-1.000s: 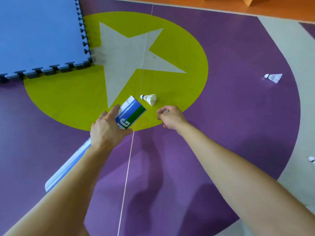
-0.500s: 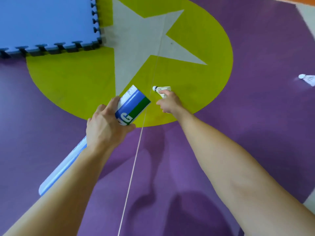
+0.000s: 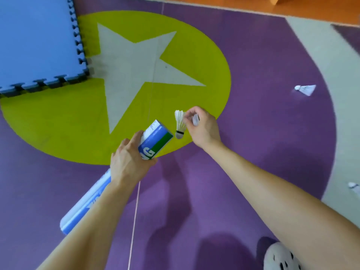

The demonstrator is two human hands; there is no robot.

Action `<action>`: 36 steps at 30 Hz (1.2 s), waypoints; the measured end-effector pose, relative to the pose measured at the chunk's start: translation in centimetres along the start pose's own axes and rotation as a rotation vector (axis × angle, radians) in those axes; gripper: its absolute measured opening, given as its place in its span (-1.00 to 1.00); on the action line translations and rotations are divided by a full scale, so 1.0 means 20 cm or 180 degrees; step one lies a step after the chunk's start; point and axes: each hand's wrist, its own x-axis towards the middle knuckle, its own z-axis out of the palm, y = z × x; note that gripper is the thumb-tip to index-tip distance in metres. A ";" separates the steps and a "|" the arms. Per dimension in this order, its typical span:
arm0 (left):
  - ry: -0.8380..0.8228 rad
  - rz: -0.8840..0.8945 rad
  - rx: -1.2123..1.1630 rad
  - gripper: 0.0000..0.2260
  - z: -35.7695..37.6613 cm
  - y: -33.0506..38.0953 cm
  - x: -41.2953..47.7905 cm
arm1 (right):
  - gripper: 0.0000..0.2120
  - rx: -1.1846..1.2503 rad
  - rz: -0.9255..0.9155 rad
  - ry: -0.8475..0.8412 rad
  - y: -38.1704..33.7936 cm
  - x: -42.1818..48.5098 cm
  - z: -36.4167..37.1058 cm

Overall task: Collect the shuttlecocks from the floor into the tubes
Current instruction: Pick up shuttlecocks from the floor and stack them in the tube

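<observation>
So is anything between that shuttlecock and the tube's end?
Nothing visible. The right hand pinches the shuttlecock cork-down beside the far end of the tube, gripped by the left hand; only air lies between.

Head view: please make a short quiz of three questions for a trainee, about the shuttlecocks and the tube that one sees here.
1. True or false: the right hand pinches a shuttlecock by its feathers, cork end down.
2. Which hand grips the tube? A: left hand. B: right hand. C: neither.
3. How many more lie on the floor?
Key: 1 true; 2 A; 3 two floor shuttlecocks, one on purple, one at the right edge.
</observation>
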 end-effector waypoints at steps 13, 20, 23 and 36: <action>0.0020 0.0555 -0.0061 -0.14 0.16 0.44 -0.05 | -0.93 0.0226 -0.0425 0.0587 -0.15 -0.20 -0.89; -0.0035 0.0643 0.0037 -0.19 0.22 0.70 -0.12 | -0.94 0.1192 0.0525 0.0965 0.11 -0.39 -0.94; -0.0030 0.0923 0.0016 -0.20 0.24 0.77 -0.16 | -0.95 0.1318 0.0489 0.1107 0.10 -0.38 -1.06; 0.0197 0.1501 -0.0164 -0.21 0.08 0.83 -0.26 | -0.70 0.0587 -0.0219 -0.1235 -0.02 -0.51 -1.21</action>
